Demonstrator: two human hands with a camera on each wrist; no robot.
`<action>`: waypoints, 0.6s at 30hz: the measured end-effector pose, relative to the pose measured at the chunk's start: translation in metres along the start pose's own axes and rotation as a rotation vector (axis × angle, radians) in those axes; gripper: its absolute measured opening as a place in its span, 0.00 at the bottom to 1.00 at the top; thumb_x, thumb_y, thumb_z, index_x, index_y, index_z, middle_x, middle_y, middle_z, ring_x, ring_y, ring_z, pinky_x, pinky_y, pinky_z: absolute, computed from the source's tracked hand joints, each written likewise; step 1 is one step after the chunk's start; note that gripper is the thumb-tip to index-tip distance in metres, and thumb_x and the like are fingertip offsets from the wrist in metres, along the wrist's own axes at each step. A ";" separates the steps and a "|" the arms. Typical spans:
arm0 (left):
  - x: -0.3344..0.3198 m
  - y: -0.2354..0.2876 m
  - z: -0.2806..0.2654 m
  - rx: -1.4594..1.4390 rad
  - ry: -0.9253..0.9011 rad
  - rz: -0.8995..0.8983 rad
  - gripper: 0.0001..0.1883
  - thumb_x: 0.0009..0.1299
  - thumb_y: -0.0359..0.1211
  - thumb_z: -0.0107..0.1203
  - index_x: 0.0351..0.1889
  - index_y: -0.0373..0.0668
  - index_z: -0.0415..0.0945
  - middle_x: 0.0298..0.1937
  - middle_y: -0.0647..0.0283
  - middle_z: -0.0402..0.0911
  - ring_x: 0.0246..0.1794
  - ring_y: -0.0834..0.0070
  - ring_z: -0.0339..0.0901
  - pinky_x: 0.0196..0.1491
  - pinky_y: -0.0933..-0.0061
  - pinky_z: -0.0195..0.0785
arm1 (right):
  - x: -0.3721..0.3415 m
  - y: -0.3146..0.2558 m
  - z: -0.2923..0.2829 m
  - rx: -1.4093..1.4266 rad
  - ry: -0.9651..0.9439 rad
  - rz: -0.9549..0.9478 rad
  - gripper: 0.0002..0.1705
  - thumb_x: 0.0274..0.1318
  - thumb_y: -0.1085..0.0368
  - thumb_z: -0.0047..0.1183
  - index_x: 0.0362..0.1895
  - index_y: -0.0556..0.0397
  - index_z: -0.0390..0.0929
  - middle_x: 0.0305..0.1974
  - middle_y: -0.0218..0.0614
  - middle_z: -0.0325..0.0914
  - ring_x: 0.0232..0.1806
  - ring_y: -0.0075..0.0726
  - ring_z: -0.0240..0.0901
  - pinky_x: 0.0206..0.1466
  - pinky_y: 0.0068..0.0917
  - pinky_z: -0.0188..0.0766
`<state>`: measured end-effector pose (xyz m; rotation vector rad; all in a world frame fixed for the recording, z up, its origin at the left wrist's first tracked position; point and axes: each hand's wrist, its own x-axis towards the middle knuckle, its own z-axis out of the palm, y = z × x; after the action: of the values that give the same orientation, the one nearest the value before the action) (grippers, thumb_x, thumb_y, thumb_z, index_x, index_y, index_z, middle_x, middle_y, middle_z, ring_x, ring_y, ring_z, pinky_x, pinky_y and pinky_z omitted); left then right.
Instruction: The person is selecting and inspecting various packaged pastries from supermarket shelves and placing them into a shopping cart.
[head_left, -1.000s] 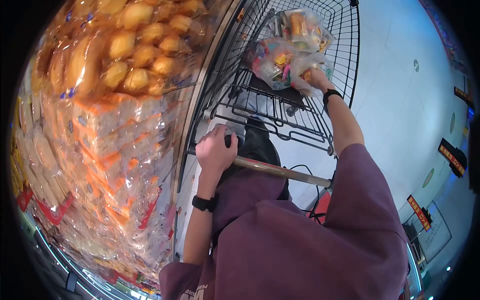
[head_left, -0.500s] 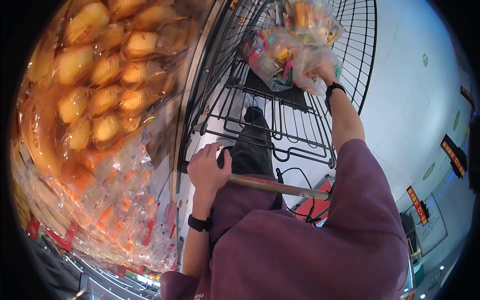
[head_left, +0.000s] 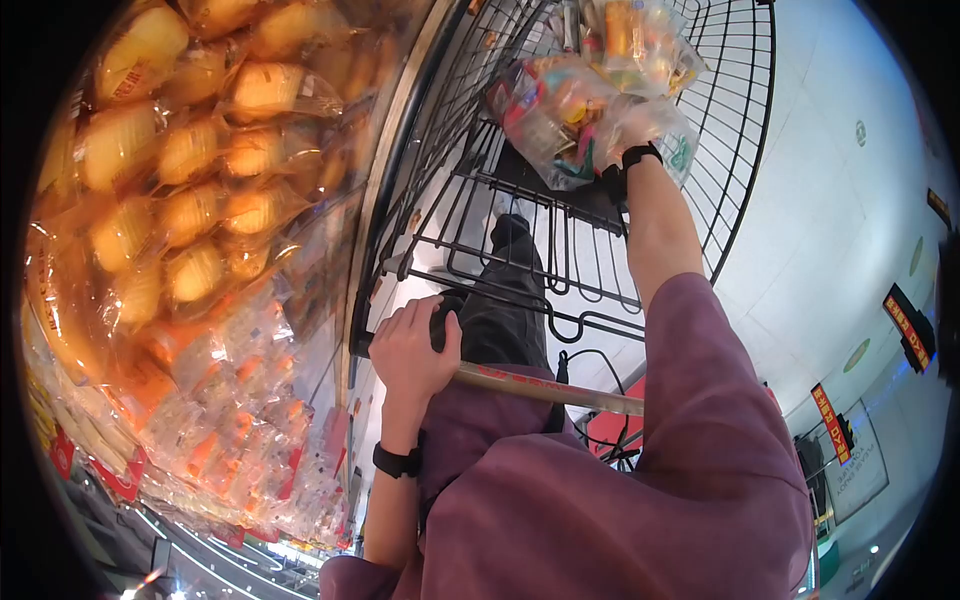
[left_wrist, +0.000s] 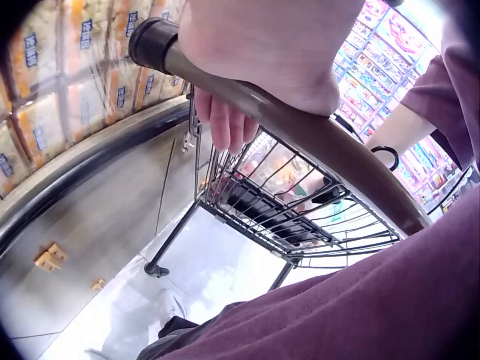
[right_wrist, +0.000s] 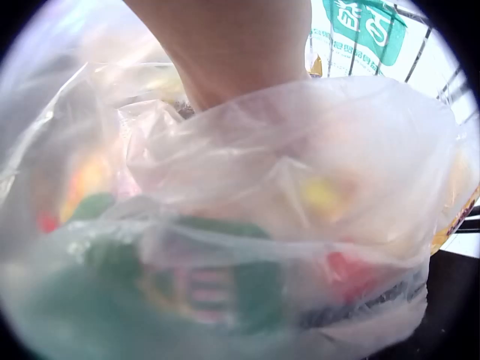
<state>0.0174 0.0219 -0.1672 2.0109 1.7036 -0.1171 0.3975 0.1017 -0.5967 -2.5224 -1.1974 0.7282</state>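
Note:
My left hand (head_left: 415, 347) grips the end of the shopping cart's handle (head_left: 550, 388); in the left wrist view its fingers (left_wrist: 229, 124) curl down past the brown bar. Reaching forward into the cart basket (head_left: 745, 150), my right hand (head_left: 640, 122) is inside a clear plastic bag (right_wrist: 300, 180) with green print. Blurred red and yellow items show through the film. The bag's plastic hides the fingers, so I cannot tell what they hold. Beside it lies another filled bag (head_left: 550, 125), and a further bag of packaged goods (head_left: 630, 40) sits deeper in the basket.
To the left, close along the cart, stands a display of wrapped bread rolls (head_left: 195, 210) and orange-and-white packets (head_left: 225, 400). Pale floor (head_left: 820, 200) stretches on the right. A dark trouser leg (head_left: 505, 310) shows under the cart, and a black cable (head_left: 610, 415) hangs near the handle.
The bread display and cart have shifted in view as the head moved. My right forearm has swung a little left, the hand still in the bag. The left hand keeps its grip on the handle.

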 end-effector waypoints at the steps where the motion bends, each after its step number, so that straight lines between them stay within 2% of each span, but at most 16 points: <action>1: 0.000 0.000 0.000 -0.003 0.001 0.003 0.09 0.63 0.37 0.57 0.37 0.45 0.79 0.32 0.64 0.81 0.30 0.64 0.79 0.35 0.68 0.71 | -0.001 0.001 0.001 0.031 0.037 0.003 0.18 0.46 0.56 0.61 0.35 0.58 0.82 0.37 0.51 0.82 0.40 0.57 0.79 0.43 0.46 0.74; 6: 0.000 0.000 0.000 -0.006 -0.007 0.012 0.08 0.63 0.36 0.57 0.37 0.45 0.79 0.32 0.65 0.81 0.30 0.65 0.79 0.36 0.68 0.71 | 0.005 0.002 -0.015 0.156 0.127 -0.010 0.18 0.46 0.55 0.62 0.35 0.58 0.82 0.37 0.51 0.82 0.41 0.57 0.79 0.43 0.46 0.74; 10: 0.000 0.000 0.000 -0.017 0.019 0.033 0.08 0.63 0.37 0.57 0.37 0.45 0.79 0.31 0.65 0.81 0.30 0.64 0.79 0.36 0.67 0.71 | -0.001 -0.008 -0.059 0.093 -0.028 0.125 0.23 0.42 0.53 0.64 0.38 0.58 0.82 0.37 0.51 0.82 0.41 0.53 0.80 0.43 0.44 0.75; 13: -0.001 0.000 -0.002 -0.015 0.025 0.035 0.09 0.63 0.38 0.57 0.36 0.45 0.79 0.32 0.64 0.81 0.30 0.64 0.79 0.35 0.67 0.71 | -0.006 0.019 -0.074 0.067 -0.140 -0.198 0.24 0.38 0.51 0.66 0.36 0.58 0.83 0.35 0.50 0.83 0.39 0.52 0.81 0.42 0.40 0.76; 16: -0.002 0.000 -0.002 -0.031 0.027 0.032 0.09 0.63 0.38 0.58 0.36 0.45 0.79 0.32 0.64 0.82 0.31 0.63 0.80 0.35 0.66 0.71 | -0.036 0.003 -0.113 0.142 -0.262 -0.024 0.21 0.36 0.54 0.66 0.32 0.59 0.84 0.30 0.48 0.84 0.34 0.47 0.82 0.40 0.35 0.76; 18: -0.003 0.000 -0.001 -0.041 0.044 0.038 0.09 0.63 0.38 0.58 0.36 0.45 0.79 0.32 0.64 0.82 0.31 0.63 0.80 0.35 0.66 0.71 | -0.054 -0.007 -0.135 0.201 -0.321 0.158 0.18 0.36 0.55 0.66 0.28 0.58 0.84 0.28 0.46 0.83 0.31 0.42 0.82 0.39 0.33 0.76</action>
<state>0.0163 0.0193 -0.1651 2.0286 1.6803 -0.0246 0.4368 0.0623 -0.4627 -2.4120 -0.9615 1.2645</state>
